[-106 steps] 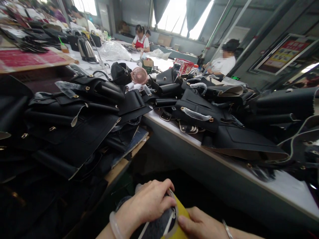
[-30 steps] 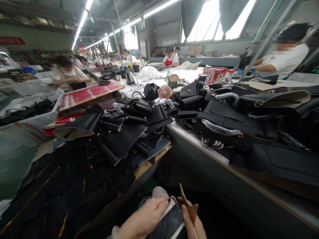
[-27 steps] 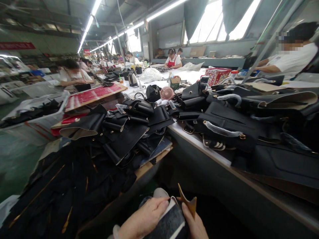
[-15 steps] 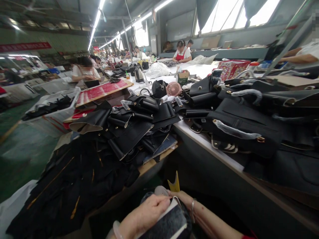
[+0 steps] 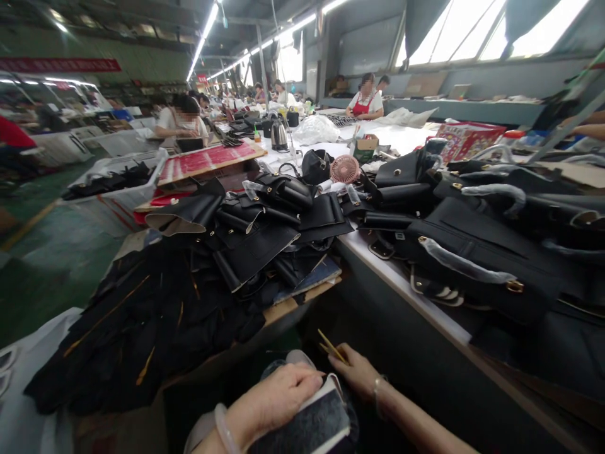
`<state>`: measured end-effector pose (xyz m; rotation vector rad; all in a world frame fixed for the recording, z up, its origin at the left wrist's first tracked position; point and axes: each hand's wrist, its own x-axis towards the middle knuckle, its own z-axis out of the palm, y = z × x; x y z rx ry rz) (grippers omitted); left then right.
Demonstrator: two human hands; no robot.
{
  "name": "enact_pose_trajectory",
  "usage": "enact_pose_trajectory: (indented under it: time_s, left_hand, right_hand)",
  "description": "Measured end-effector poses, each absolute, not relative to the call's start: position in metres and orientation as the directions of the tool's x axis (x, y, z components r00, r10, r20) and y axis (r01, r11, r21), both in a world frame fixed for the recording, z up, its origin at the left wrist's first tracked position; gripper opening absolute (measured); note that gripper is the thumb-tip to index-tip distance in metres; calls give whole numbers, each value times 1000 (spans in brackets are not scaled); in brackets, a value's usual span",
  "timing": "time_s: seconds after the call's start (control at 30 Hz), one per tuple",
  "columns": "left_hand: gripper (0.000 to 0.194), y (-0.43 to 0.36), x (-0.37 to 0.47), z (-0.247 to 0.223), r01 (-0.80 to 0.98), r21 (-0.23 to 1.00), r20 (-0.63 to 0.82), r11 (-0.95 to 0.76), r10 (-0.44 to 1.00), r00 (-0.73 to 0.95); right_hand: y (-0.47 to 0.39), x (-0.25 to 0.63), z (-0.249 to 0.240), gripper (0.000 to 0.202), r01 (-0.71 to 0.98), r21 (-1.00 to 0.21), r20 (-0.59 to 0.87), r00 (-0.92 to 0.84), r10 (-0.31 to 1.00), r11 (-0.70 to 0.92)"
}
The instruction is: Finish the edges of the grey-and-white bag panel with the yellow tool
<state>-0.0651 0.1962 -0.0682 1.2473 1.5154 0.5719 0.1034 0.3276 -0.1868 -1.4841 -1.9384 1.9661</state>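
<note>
left hand point(image 5: 278, 400): your grip is pressed onto the dark padded piece point(image 5: 307, 425), held low below the worktop edge point(image 5: 401, 287).
right hand point(image 5: 359, 372): pinches a thin yellow strip point(image 5: 332, 346) just beside it.
step: likely peeling the backing.
next: set the strip aside; keep the piece steady.

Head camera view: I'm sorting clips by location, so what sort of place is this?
Most likely a handbag workshop: heaps of black bag parts, half-made handbags on a long table, and seated workers along rows of benches.

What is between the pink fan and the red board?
In the head view, a round black bag sits between the pink fan and the red board.
</note>
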Motion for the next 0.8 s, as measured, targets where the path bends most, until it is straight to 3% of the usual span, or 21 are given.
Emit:
enact_pose_trajectory:
  time_s: [0.1, 0.2, 0.3, 0.37, 0.43, 0.5, 0.57, 0.63, 0.8]
  left_hand:
    - [34, 194, -65, -68, 417, 846, -394, 331, 916, 73]
    - [36, 194, -66, -69, 431, 843, -387, 321, 919, 72]
    - [37, 193, -66, -73, 442, 828, -407, 346, 912, 48]
    - [36, 191, -66, -75, 432, 819, -427, 377, 904, 22]
    - [39, 190, -66, -76, 409, 809, -457, 422, 889, -13]
    - [58, 189, -66, -76, 382, 799, -488, 465, 872, -41]
    - [72, 189, -66, -75, 352, 801, -503, 485, 863, -43]
    - [78, 189, -65, -73, 327, 813, -499, 482, 866, -34]
    - [72, 190, -67, -69, 376, 796, -491, 474, 869, -56]
  right_hand:
    - [357, 141, -142, 48, 610, -752, -647, -612, 456, -249]
    - [369, 165, -99, 58, 666, -700, -711, -684, 163, -257]
    - [367, 160, -81, 69, 749, -662, -747, -655, -113, 38]
    - [365, 145, -83, 71, 710, -647, -751, -657, -67, 279]
    - [366, 130, -87, 63, 637, -627, -670, -735, 107, 449]
    - [369, 119, -89, 54, 561, -554, -516, -811, 275, 615]
    - [372, 109, -87, 52, 497, -451, -372, -860, 350, 742]
    - [374, 98, -84, 54, 408, -367, -271, -906, 324, 836]
    - [375, 69, -79, 52, 113, -249, -161, -984, 74, 962]
